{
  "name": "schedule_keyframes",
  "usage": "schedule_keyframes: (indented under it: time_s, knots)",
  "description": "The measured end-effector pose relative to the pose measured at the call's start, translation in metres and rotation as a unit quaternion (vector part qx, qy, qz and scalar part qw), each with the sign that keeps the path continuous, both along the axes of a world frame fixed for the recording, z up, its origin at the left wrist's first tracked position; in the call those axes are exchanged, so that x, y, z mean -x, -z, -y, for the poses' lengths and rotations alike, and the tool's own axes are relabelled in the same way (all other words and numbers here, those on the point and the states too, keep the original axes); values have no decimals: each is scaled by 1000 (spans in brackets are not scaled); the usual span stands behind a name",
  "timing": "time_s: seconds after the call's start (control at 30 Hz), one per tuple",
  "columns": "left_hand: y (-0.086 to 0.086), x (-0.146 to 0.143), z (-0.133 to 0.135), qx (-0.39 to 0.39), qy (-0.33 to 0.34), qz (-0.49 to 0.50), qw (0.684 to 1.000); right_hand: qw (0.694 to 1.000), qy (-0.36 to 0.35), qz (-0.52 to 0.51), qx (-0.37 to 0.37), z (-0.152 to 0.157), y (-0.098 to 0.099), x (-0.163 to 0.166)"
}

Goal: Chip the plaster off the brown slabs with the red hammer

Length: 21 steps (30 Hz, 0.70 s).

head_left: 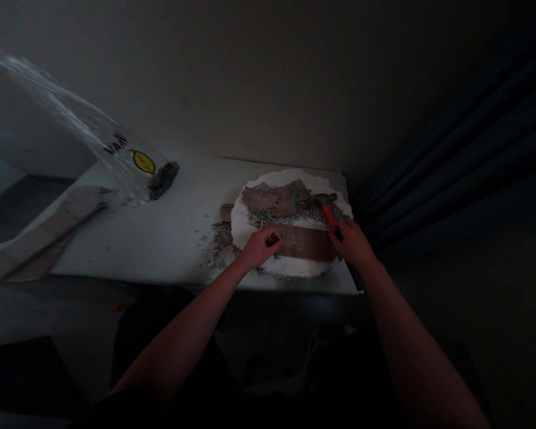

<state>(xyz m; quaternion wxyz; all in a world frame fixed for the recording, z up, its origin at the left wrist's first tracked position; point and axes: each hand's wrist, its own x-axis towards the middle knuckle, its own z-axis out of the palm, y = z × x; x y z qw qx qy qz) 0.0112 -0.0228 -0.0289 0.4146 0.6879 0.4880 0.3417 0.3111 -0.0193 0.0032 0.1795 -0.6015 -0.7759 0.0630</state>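
My right hand [354, 243] is closed around the lower end of a hammer [329, 217] with a red handle and a dark head. The head rests over small grey bits [310, 210]. My left hand [259, 248] is curled with its fingertips together at the left part of a flat brown sheet [310, 243] dotted with rows of small marks. Whatever those fingers pinch is too dark to make out. Beneath lies a round white mat [290, 267] with a scalloped edge. Behind the sheet, a cracked, crumpled brown sheet [272, 201] lies on the mat.
The white table [161, 238] stands against a wall. Crumbs and brown fragments [218, 238] are scattered left of the mat. A clear plastic bag [127, 158] with a yellow oval print holds dark material at its bottom. A dark curtain [451, 161] hangs at the right.
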Motion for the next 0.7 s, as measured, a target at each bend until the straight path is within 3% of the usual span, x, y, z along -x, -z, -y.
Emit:
schedule_keyframes:
  time_s: [0.5,0.7]
  knots:
    - [2,3,-3,5,-9,5,1000,999,-8,-31,13,9,-7,-5]
    - [-1,3,-4,-54,2,-52,997,999,-14,-37,10,10,-9,-5]
